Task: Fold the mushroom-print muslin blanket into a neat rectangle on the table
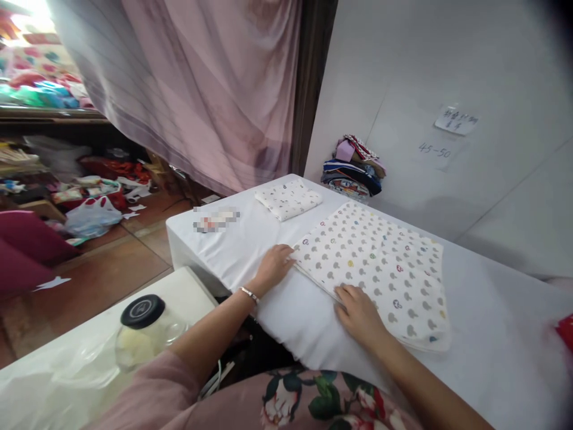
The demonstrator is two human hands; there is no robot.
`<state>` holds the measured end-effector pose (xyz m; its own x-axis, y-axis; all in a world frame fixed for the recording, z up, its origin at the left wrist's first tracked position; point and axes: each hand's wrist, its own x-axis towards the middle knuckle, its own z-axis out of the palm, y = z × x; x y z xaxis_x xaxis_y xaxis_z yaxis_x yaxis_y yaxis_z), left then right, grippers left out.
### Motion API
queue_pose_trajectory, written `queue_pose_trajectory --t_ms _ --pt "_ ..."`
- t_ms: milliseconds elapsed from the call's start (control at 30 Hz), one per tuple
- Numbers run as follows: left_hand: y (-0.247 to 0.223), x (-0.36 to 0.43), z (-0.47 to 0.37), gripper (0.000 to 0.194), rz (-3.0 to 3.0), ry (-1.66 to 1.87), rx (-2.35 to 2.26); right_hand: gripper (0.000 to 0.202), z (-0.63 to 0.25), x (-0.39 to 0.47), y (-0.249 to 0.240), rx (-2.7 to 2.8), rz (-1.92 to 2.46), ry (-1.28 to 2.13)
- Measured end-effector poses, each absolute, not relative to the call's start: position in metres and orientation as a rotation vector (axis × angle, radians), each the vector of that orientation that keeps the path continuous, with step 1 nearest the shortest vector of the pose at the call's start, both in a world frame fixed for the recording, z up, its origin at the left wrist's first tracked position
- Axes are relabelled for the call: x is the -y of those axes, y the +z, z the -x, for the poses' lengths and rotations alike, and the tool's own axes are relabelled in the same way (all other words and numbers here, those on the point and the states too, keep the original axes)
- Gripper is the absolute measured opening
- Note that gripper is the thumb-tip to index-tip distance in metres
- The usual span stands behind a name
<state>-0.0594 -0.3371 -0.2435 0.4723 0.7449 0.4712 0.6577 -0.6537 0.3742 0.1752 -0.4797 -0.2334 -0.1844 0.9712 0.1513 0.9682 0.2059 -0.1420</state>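
Observation:
A white cloth (pixel 380 266) with a grey, repeated print and a few coloured motifs lies folded flat on a white-covered table (pixel 286 316). At its left corner, my left hand (pixel 274 267) has its fingers closed on the edge. My right hand (pixel 359 313) grips the near edge further along, fingers curled over the fabric and thumb below. Several layers show along that edge between my hands. Beyond my left hand sits a smaller folded white cloth (pixel 289 200) with a sparse small print.
A blurred-out item (pixel 216 220) lies on the table's left part. On a lower white surface at left stands a glass jar (pixel 138 343) with a black lid. Folded clothes (pixel 353 167) are stacked by the wall, and a pink curtain (pixel 215 89) hangs behind.

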Motion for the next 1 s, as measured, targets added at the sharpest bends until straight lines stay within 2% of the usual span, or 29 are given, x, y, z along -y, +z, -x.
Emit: queue_pose_trajectory --t_ms 67,233,500,700,1000 --pt "-0.248 0.329 0.076 0.026 -2.484 0.874 -1.376 0.022 -0.164 0.466 -0.23 2.296 1.857 0.001" --pt "-0.256 0.32 0.079 0.025 -2.502 0.739 -1.321 0.012 -0.131 0.429 -0.227 2.348 1.871 -0.048" --pt "-0.246 0.315 0.065 0.024 -2.351 0.741 -1.353 0.015 -0.103 0.389 -0.232 2.331 1.823 -0.083" --pt "-0.235 0.325 0.067 0.018 -2.305 0.737 -1.564 0.03 -0.092 0.375 -0.231 2.285 1.79 -0.043" --pt "-0.236 0.339 0.078 0.016 -2.405 0.638 -1.56 0.018 -0.086 0.37 -0.242 2.25 1.638 -0.027"
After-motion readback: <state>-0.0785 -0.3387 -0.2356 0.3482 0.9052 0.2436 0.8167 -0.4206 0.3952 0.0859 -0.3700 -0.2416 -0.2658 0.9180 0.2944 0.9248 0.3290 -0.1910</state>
